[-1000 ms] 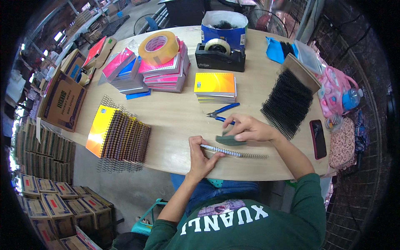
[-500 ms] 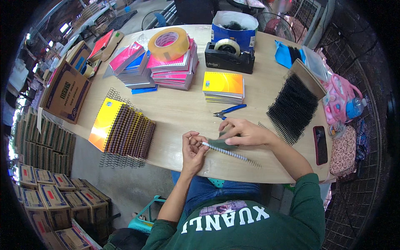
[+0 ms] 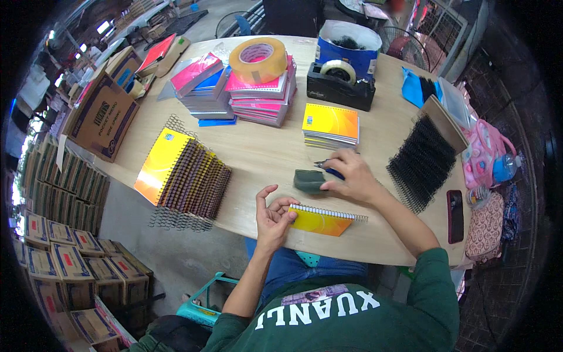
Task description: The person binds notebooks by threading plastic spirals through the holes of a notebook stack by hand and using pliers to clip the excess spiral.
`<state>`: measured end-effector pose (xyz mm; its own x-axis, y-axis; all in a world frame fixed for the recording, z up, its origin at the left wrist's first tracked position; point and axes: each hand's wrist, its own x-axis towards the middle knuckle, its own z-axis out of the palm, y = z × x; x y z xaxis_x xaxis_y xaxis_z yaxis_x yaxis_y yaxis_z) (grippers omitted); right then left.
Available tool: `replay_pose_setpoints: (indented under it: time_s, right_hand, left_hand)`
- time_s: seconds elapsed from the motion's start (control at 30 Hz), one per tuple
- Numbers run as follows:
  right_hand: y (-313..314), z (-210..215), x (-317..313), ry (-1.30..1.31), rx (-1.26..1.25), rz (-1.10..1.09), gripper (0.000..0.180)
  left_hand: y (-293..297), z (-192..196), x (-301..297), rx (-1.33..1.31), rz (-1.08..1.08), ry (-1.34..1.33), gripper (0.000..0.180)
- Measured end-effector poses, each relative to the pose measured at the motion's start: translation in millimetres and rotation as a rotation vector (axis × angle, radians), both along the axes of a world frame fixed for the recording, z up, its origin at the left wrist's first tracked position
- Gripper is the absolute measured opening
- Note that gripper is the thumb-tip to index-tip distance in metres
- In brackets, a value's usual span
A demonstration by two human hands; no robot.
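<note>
My left hand point(image 3: 273, 221) grips a small yellow-orange notebook point(image 3: 322, 222) by its left end, fingers and thumb closed on it. The notebook is tilted, its spiral-bound edge up, and a black wire coil point(image 3: 362, 219) sticks out past the right end of that edge. My right hand point(image 3: 352, 176) is closed around small blue-handled wire cutters point(image 3: 333, 172), the jaws pointing left. Close to the right thumb, a dark green block-like piece point(image 3: 308, 181) rests on the table; whether the thumb touches it, I cannot tell.
Left of my hands stands a row of coil-bound notebooks point(image 3: 190, 176). Beyond are a yellow notebook stack point(image 3: 331, 124), pink and blue stacks point(image 3: 258, 105), a tape roll point(image 3: 258, 58) and a tape dispenser point(image 3: 340, 88). Black coils point(image 3: 421, 164) and a phone point(image 3: 455, 217) lie right.
The right hand has taken up the cutters from the table, and the green piece now rests beside it. The notebook has tilted, showing its yellow cover. The whole view has shifted slightly.
</note>
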<state>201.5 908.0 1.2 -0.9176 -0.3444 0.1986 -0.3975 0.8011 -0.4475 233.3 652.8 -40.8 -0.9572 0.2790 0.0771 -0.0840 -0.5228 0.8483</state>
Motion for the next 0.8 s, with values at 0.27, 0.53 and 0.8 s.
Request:
replay_pose_setpoints:
  time_s: [0.27, 0.53, 0.8]
  right_hand:
    - [30, -51, 3, 0.222, 0.059, -0.107, 0.058]
    - [23, -29, 11, 0.371, 0.096, -0.252, 0.04]
    - [1, 89, 38, 0.614, 0.316, 0.258, 0.035]
  left_hand:
    - [8, 16, 8, -0.092, 0.027, -0.032, 0.066]
    - [14, 30, 11, -0.138, 0.05, -0.037, 0.064]
    - [20, 44, 8, -0.219, 0.02, -0.046, 0.067]
